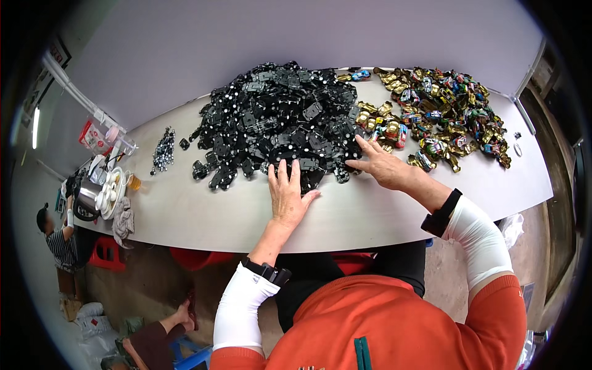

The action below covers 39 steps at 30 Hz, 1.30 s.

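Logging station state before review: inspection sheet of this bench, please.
Surface: grey table, long, bare along the near edge.
Job's things: large heap of black parts; pile of gold and coloured toy cars to its right.
Clutter: small pile of dark bits; kettle, white dishes at the left end.
Hands: left hand and right hand flat at the heap's near edge.
Cables: nothing seen.
Surroundings: seated person, red stool.
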Available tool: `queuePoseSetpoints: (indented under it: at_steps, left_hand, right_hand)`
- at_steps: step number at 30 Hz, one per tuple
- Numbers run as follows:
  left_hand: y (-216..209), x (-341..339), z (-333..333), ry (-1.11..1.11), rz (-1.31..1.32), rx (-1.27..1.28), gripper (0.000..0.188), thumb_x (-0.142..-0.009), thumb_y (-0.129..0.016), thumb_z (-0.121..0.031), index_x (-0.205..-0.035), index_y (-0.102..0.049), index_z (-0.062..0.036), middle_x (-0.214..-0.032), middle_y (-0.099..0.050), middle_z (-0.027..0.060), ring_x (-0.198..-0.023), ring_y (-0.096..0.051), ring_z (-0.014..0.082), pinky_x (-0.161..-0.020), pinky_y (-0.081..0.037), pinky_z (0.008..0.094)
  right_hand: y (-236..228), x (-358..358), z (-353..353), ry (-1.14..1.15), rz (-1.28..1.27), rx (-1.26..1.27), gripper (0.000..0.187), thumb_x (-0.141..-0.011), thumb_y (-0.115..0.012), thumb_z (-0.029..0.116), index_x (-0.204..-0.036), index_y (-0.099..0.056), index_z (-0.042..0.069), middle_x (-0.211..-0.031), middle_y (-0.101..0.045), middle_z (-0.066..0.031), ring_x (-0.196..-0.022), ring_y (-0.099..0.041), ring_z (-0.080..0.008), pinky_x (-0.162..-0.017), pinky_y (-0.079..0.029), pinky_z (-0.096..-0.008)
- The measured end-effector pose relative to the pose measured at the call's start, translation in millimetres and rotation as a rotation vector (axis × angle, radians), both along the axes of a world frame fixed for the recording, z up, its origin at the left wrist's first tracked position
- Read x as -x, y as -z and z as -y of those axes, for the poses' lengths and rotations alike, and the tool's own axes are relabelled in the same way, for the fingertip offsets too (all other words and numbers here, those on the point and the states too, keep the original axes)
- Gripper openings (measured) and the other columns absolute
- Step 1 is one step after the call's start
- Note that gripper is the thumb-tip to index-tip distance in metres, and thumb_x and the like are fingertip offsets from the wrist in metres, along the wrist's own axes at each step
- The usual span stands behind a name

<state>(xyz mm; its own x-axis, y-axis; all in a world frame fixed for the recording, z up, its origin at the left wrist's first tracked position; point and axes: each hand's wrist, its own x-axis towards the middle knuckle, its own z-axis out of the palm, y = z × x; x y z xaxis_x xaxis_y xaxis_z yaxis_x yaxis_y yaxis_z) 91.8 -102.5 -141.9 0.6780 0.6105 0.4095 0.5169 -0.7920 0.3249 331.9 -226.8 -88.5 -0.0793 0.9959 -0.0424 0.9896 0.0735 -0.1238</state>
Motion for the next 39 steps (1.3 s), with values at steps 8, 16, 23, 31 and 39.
queuePoseSetpoints:
  at_steps: [8, 16, 23, 31, 39]
  left_hand:
    - [-8, 10, -1, 0.053, 0.1, -0.131, 0.079, -0.055, -0.078, -0.045, -0.118, -0.054, -0.0034, -0.13, -0.04, 0.014, -0.12, -0.031, 0.0369, -0.1, -0.024, 0.053]
    - [-27, 4, -5, -0.017, 0.287, -0.12, 0.032, -0.063, -0.076, -0.008, -0.093, -0.065, -0.003, -0.093, -0.055, 0.0068, -0.097, -0.044, 0.027, -0.086, -0.037, 0.0383]
    - [-15, 14, 12, -0.033, 0.687, 0.61, 0.025, -0.07, -0.07, 0.002, -0.094, -0.064, -0.001, -0.089, -0.058, 0.0047, -0.08, -0.054, 0.0177, -0.067, -0.047, 0.0277]
    - [-11, -39, 33, 0.495, 1.125, 1.796, 0.029, -0.085, -0.059, 0.0, -0.114, -0.056, -0.0002, -0.107, -0.061, 0.012, -0.076, -0.057, 0.015, -0.063, -0.048, 0.0248]
    - [-7, -59, 65, 0.458, 1.031, 1.981, 0.03, -0.09, -0.056, -0.018, -0.113, -0.056, 0.0022, -0.097, -0.063, 0.0128, -0.081, -0.061, 0.0186, -0.064, -0.05, 0.029]
  right_hand:
    - [11, -26, 17, -0.026, -0.187, -0.164, 0.051, -0.077, -0.046, -0.008, -0.122, -0.056, 0.013, -0.137, -0.038, -0.0224, -0.127, -0.034, -0.0395, -0.107, -0.029, -0.0432]
    - [-1, 57, -33, -0.016, -0.259, -0.427, 0.017, -0.075, -0.067, 0.015, -0.079, -0.054, 0.005, -0.083, -0.053, -0.0108, -0.077, -0.059, -0.0314, -0.062, -0.049, -0.0414]
    - [21, 53, -59, 0.228, -0.547, -0.534, 0.013, -0.078, -0.064, 0.014, -0.075, -0.061, 0.002, -0.072, -0.058, -0.01, -0.06, -0.059, -0.0266, -0.056, -0.049, -0.0359]
    - [17, 52, 7, 0.582, -2.063, 0.128, 0.016, -0.091, -0.057, 0.017, -0.085, -0.053, 0.003, -0.071, -0.052, -0.0049, -0.053, -0.042, -0.0061, -0.038, -0.027, -0.0181]
    - [29, 45, 59, 0.56, -2.044, 0.22, 0.017, -0.088, -0.061, 0.018, -0.087, -0.06, 0.001, -0.071, -0.055, -0.0028, -0.057, -0.049, -0.0077, -0.044, -0.037, -0.0202]
